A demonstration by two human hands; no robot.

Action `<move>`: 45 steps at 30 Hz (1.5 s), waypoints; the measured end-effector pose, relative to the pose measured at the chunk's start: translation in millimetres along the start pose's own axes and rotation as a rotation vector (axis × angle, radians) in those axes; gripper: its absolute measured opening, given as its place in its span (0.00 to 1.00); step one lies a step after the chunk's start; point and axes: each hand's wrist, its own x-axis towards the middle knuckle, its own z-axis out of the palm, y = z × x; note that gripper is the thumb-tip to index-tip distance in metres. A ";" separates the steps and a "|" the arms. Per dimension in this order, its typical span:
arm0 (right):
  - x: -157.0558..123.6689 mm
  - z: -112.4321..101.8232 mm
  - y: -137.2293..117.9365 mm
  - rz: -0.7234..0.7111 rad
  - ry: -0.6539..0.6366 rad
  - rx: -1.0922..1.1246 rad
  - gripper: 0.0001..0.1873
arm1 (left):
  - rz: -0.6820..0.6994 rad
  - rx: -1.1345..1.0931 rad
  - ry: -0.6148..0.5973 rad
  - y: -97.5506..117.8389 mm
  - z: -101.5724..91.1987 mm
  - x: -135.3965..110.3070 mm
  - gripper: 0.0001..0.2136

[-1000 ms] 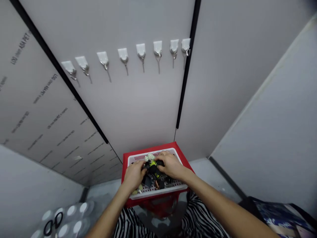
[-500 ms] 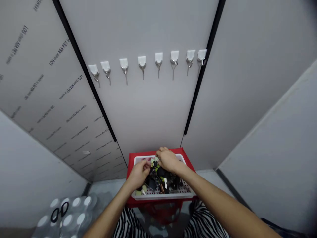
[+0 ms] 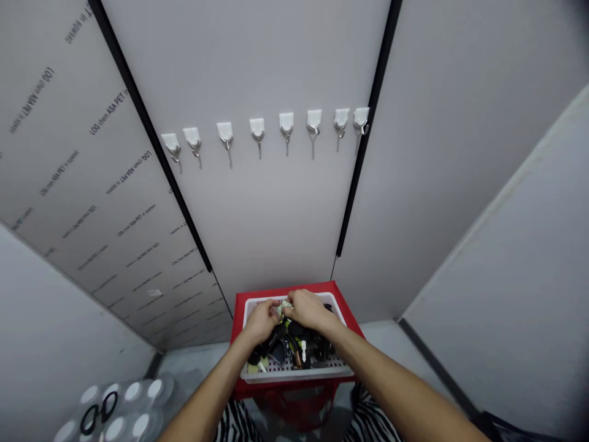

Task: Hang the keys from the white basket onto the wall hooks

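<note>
Low in the view, a white plastic basket [image 3: 317,372] with a perforated floor holds a jumble of mostly black items, which look like keys and straps, with yellow-green bits among them. A key with a white head [image 3: 304,351] lies near the front. My left hand [image 3: 261,321] is over the basket's left side, its thumb and fingers pinched at a small pale green piece [image 3: 284,306]. From the other side my right hand [image 3: 308,308] bends its fingers round the same piece. Its exact kind is too small to make out, and my fingers partly hide it.
Under the basket is a red stand or bag [image 3: 343,301]. A row of several white adhesive hooks [image 3: 257,127] runs along the wall panel between two black strips. At lower left stand capped bottles [image 3: 133,393] with a black handle on top. Zebra-striped trousers show below.
My hands have drawn closer together around the pale green piece. A black strap now lies more visibly below my left hand. The view has shifted slightly, so the hooks appear lower and further left.
</note>
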 end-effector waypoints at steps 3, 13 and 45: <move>1.5 -2.5 0.1 0.006 0.024 0.111 0.08 | -0.036 -0.143 -0.023 2.4 -5.2 -3.7 0.12; -19.2 -47.1 -4.8 -0.082 0.127 1.181 0.05 | 0.157 -0.559 -0.056 35.0 -45.6 -21.7 0.15; -15.9 -40.8 -34.6 0.096 0.280 2.092 0.05 | 0.033 -0.783 0.163 19.5 14.6 -20.1 0.17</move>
